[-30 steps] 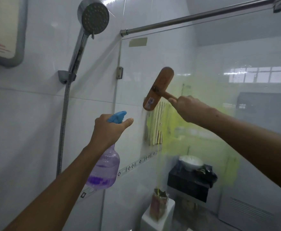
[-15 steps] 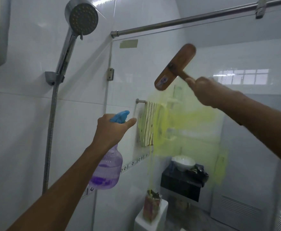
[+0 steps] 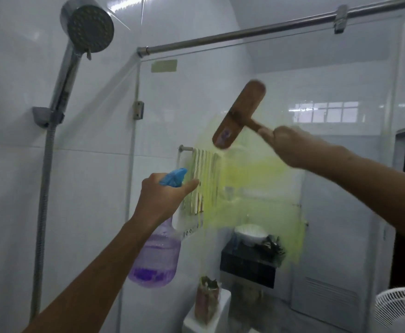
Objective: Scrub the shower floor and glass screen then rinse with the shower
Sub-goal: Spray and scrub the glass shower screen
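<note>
My right hand [image 3: 290, 146] grips the handle of a wooden scrub brush [image 3: 238, 114], whose long head lies tilted against the glass screen [image 3: 328, 188]. A yellow-green smear [image 3: 252, 186] covers the middle of the glass below the brush. My left hand [image 3: 163, 195] holds a clear spray bottle [image 3: 157, 255] with purple liquid and a blue nozzle, pointed at the glass. The chrome shower head [image 3: 88, 27] sits in its wall bracket at upper left, and its hose hangs down the tiled wall.
A steel rail [image 3: 244, 34] runs along the top of the glass. Behind the glass are a towel on a bar [image 3: 204, 179], a black shelf with a white bowl [image 3: 249, 255] and a toilet tank [image 3: 208, 316]. A white fan [image 3: 401, 311] stands at lower right.
My right hand swept the brush up and to the right across the glass, then a little back down. The left hand kept the bottle in place.
</note>
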The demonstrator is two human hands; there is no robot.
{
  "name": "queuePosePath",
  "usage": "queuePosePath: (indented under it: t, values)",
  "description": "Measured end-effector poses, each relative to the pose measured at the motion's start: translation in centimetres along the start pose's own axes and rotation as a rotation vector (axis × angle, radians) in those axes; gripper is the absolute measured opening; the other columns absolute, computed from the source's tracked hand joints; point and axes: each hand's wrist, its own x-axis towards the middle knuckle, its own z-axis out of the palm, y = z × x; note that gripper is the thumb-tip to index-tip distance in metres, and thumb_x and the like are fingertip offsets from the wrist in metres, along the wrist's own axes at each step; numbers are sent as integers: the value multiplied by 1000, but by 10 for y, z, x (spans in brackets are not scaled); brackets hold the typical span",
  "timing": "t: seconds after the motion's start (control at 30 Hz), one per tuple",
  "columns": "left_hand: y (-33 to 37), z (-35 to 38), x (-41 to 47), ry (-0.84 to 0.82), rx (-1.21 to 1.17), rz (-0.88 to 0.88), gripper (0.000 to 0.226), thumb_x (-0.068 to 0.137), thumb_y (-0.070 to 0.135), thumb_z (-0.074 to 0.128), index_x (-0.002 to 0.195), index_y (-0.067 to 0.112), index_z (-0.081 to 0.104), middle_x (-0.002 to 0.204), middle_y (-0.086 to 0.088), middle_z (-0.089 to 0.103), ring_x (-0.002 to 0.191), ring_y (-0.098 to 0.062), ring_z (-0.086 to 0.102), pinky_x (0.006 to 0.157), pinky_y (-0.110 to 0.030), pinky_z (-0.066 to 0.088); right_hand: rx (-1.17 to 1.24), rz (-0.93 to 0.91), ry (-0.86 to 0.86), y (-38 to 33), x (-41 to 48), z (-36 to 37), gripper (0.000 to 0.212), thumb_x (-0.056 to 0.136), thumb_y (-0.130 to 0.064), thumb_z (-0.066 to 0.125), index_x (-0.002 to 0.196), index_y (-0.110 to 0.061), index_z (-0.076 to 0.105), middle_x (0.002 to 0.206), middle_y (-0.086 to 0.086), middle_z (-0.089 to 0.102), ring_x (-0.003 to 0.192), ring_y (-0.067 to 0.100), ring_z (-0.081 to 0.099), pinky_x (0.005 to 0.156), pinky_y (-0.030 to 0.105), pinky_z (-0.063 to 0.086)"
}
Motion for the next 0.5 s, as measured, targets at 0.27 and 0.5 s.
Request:
queuePosePath:
  t: [0.27, 0.5]
  values:
    - [-5, 6, -3, -16, 23, 9, 57, 77, 54, 78, 81, -1, 66, 79, -25, 68, 71, -38, 67, 60, -32, 49, -170, -281, -227, -26, -78, 83, 45, 106, -49, 25, 106, -17, 57, 77, -3, 57, 63, 16, 63, 56, 28, 56]
    - [-5, 13, -2, -22, 9, 10, 60, 76, 53, 81, 81, -6, 65, 78, -27, 67, 59, -25, 59, 59, -33, 47, 74, -37, 45, 15, -24, 19, 58, 100, -59, 20, 78, -16, 52, 68, 7, 57, 51, 20, 54, 48, 32, 49]
